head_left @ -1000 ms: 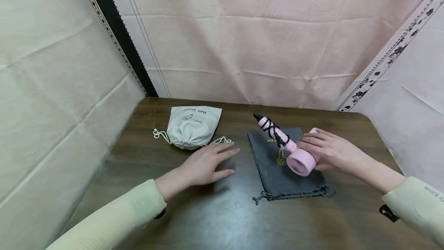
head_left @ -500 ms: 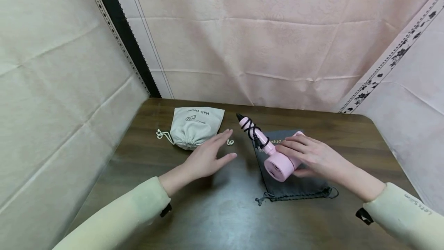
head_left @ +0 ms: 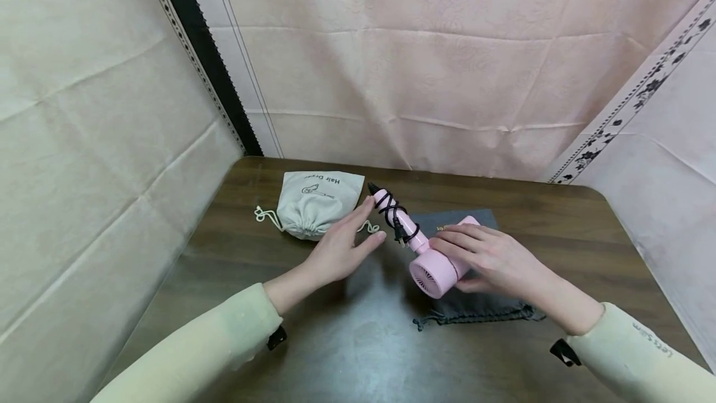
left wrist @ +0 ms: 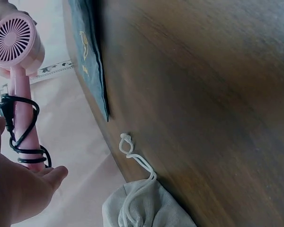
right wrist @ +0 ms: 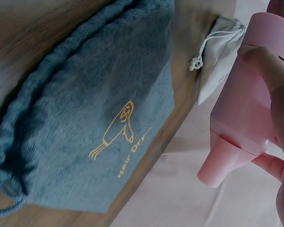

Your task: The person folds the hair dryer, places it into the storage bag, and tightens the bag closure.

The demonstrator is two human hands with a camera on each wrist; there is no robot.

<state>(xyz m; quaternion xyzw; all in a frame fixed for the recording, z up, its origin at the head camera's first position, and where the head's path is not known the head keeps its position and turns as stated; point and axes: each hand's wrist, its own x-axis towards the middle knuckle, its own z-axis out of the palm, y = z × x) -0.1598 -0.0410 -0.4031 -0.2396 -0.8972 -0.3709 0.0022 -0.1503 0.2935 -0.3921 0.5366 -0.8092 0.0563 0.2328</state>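
Observation:
My right hand (head_left: 500,258) grips a pink hair dryer (head_left: 435,271) by its barrel, thumb on one side and fingers on the other. The dryer hangs above the table, its round vented end facing me. Its handle (head_left: 411,229) slants up and left, with a black cord and plug (left wrist: 7,109) wound round it. My left hand (head_left: 337,250) has straight fingers and a spread thumb, with fingertips right at the handle's end. In the right wrist view the narrow nozzle (right wrist: 219,168) points away from the palm. A dark grey drawstring pouch (right wrist: 99,113) lies flat beneath the dryer.
A pale grey "Hair Dryer" drawstring bag (head_left: 319,201) lies behind my left hand, its white cords (left wrist: 137,158) loose on the wood. The brown table (head_left: 358,353) ends at its rounded back edge. Cloth curtains (head_left: 425,61) hang behind it and at both sides.
My right hand has carried the hair dryer left, off the middle of the dark pouch. My left hand has shifted up slightly, and its fingers now reach the handle's end.

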